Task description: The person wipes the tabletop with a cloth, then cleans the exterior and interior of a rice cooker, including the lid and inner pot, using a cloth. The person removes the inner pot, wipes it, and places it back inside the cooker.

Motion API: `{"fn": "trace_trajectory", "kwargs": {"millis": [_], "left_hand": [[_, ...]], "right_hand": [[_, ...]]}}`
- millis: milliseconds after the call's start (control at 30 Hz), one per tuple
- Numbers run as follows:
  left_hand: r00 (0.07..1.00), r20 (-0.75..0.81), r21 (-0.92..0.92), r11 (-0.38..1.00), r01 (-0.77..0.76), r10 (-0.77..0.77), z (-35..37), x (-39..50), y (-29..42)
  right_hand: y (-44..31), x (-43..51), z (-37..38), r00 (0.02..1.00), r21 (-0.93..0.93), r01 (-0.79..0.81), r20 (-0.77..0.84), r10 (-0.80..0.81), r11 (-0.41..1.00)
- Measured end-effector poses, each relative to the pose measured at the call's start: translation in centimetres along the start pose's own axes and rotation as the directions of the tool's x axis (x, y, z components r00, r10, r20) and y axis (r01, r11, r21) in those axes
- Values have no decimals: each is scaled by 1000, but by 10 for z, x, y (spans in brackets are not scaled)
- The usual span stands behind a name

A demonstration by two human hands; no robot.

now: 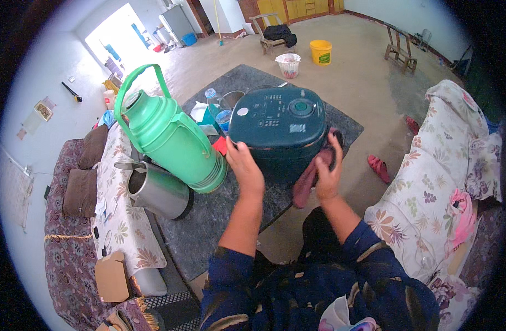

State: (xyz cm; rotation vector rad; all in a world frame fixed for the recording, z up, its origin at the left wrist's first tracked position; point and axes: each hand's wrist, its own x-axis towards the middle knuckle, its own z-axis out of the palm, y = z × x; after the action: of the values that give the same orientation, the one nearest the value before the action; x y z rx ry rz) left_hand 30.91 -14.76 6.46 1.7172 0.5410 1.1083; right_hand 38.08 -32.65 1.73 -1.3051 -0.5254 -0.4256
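A dark teal rice cooker [277, 120], its lid closed, stands on the dark stone-look table [211, 240]. My left hand [246, 171] rests against the cooker's near left side, fingers extended. On the right side of the cooker, my right hand [329, 173] has a dark pink cloth [308, 184] hanging at its palm and fingers; part of the cloth lies between the hand and the cooker. Left of the cooker stand a green thermos flask [174, 136] with its handle raised and a steel electric kettle [160, 190] with its lid up.
Behind the thermos are a plastic bottle [211, 97], a blue-rimmed cup [224, 118] and a tissue packet [207, 120]. Cloth-covered sofas flank the table. A white waste basket [289, 66], a yellow bucket [320, 53] and a red slipper [378, 167] are on the floor.
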Motion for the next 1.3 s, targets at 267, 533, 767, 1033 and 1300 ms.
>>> {"fn": "trace_trajectory", "kwargs": {"millis": [267,533,767,1033,1300], "left_hand": [[988,100,38,992,-120,115,21,-69,29],[987,20,-251,955,157,-157,17,47,7],[888,395,-533,729,429,-234,30,86,11],[989,142,-2,999,-48,48,22,6,24],[973,159,203,959,-197,167,21,-60,58]], "right_hand": [[54,98,-32,996,161,-34,86,20,986],[12,62,-27,997,91,18,-74,-12,996],[5,32,-5,999,-71,51,4,-51,996],[38,93,-29,990,162,-130,77,119,978],[43,132,-28,888,315,-416,344,306,853]]}}
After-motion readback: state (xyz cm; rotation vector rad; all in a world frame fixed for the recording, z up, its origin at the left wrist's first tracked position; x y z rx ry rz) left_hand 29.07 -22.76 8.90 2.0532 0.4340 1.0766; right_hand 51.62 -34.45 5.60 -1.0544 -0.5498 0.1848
